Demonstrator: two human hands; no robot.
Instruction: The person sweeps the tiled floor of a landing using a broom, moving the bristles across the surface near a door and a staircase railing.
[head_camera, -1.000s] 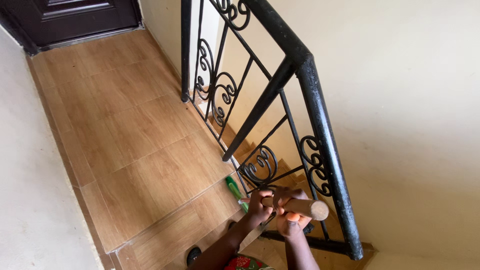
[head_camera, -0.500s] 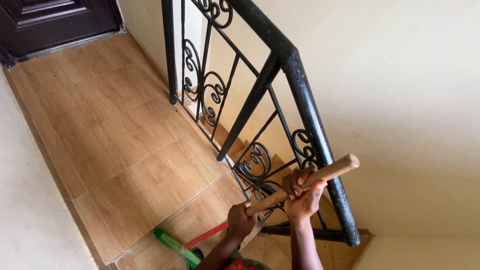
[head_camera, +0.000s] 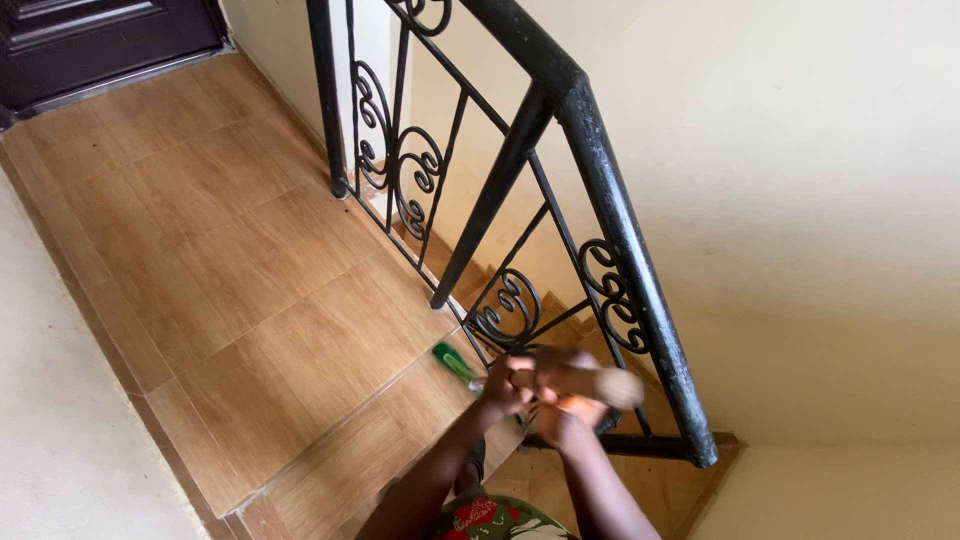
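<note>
In the head view we look down on a landing of brown floor tiles (head_camera: 250, 290) that fills the left and middle of the frame. Low in the frame, right of centre, we see both hands closed around a wooden stick (head_camera: 585, 383), which looks blurred. The left hand (head_camera: 503, 390) grips it lower down, fingers wrapped round; the right hand (head_camera: 565, 405) clasps it just beside the thick rounded end. The stick slants down to the left, and its green head (head_camera: 455, 363) rests on the tiles near the step edge. A black iron railing (head_camera: 610, 240) with curled scrollwork runs from the upper middle down to the lower right, just behind the hands. A dark door (head_camera: 100, 40) sits at the upper left, and a cream wall (head_camera: 800, 200) fills the right side.
</note>
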